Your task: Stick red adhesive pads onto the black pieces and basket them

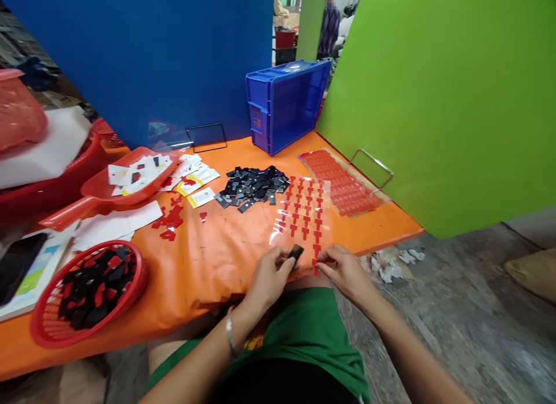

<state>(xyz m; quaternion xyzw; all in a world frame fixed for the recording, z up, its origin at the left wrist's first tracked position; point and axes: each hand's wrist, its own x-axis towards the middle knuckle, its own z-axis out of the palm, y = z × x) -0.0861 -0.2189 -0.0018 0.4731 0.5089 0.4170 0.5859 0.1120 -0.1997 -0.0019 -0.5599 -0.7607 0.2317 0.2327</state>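
Between the thumb and fingers of my left hand (272, 275) is a small black rectangular piece (296, 254), tilted upward. My right hand (345, 270) pinches a red T-shaped sticker (315, 267) at the near end of a clear sheet (325, 189). Rows of the same red stickers cover that sheet, which lies on the orange table. Beyond my left hand is a pile of black rectangular pieces (254, 186). Loose red pieces (171, 218) are scattered to the left of the pile.
A red basket (141, 276) of black and red pieces stands at the front left. Behind it are a red dustpan (87, 186) with white cards and a phone (21, 265). A blue crate (291, 108) stands at the back; another sticker stack (343, 184) lies right.
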